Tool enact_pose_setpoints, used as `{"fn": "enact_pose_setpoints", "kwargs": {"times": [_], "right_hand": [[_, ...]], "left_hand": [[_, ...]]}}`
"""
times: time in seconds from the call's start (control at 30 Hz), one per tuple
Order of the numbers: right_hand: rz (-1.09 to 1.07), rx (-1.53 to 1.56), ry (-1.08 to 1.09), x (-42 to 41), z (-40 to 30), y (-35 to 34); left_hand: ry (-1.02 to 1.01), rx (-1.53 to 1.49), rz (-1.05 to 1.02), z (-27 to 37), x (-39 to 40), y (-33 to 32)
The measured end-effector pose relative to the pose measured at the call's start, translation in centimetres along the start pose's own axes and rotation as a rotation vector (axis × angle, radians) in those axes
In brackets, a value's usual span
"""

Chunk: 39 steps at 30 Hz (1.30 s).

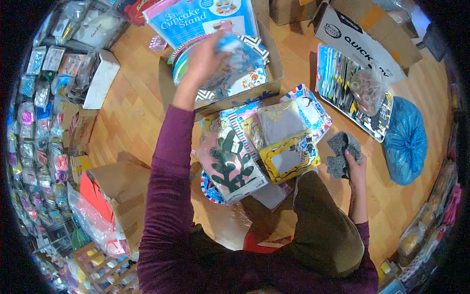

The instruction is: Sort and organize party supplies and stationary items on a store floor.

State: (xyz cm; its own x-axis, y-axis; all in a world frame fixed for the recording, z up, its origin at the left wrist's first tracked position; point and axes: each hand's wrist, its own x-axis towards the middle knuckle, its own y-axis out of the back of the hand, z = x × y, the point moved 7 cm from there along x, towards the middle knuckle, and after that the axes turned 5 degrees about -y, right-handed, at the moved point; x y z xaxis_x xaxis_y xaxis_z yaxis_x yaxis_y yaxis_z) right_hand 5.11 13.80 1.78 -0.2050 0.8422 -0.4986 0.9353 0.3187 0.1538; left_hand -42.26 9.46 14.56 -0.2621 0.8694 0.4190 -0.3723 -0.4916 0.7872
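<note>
My left hand (207,60) reaches over a cardboard box (249,94) and touches or hovers at a round, clear-wrapped pack (238,55). Its fingers are blurred, so a hold on the pack cannot be made out. A stack of round, colourful-rimmed party goods (180,68) lies under the hand. Behind them a blue cupcake stand packet (180,22) leans in the box. To the right, my right hand (355,169) grips a crumpled grey cloth (336,165) above the floor. Before me lie a wrapped cactus decoration (231,161), a yellow-framed packet (290,158) and other flat packets.
A white tray (358,119) of upright packets stands at right, beside a tied blue plastic bag (405,143). Behind it is a printed carton (361,44). A brown paper bag (125,198) stands at left. Shelves of small packaged goods (36,147) line the left edge.
</note>
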Motion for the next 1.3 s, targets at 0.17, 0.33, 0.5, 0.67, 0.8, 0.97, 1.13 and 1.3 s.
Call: {"fn": "enact_pose_setpoints", "kwargs": {"times": [0.17, 0.33, 0.5, 0.67, 0.8, 0.97, 1.13, 1.3], "right_hand": [[0.047, -0.139, -0.016, 0.8, 2.3, 0.3], [-0.141, -0.214, 0.025, 0.5, 3.1, -0.6], [-0.133, -0.384, -0.034, 0.5, 3.2, 0.3], [-0.051, -0.605, 0.057, 0.7, 5.1, 1.5], [-0.103, -0.781, 0.172, 1.2, 6.8, 1.1], [-0.118, -0.911, 0.099, 2.0, 7.8, 1.4], [-0.135, -1.232, 0.263, 1.9, 7.4, 0.1], [-0.042, -0.986, 0.529, 3.5, -0.5, -1.9]], "left_hand": [[-0.022, 0.217, -0.534, -3.2, -1.0, -14.2], [0.08, 0.261, -0.422, -5.5, -2.8, -15.9], [0.138, 0.376, -0.369, -7.6, -3.3, -15.1], [0.174, 0.464, -0.396, -6.9, -2.9, -16.3], [0.138, 0.539, -0.333, -7.3, -3.1, -15.4], [0.033, 0.468, -0.376, -4.1, -2.8, -13.9], [0.06, 0.279, -0.559, -2.9, -4.7, -12.4], [-0.134, 0.192, -0.193, -1.4, -3.8, -1.5]]}}
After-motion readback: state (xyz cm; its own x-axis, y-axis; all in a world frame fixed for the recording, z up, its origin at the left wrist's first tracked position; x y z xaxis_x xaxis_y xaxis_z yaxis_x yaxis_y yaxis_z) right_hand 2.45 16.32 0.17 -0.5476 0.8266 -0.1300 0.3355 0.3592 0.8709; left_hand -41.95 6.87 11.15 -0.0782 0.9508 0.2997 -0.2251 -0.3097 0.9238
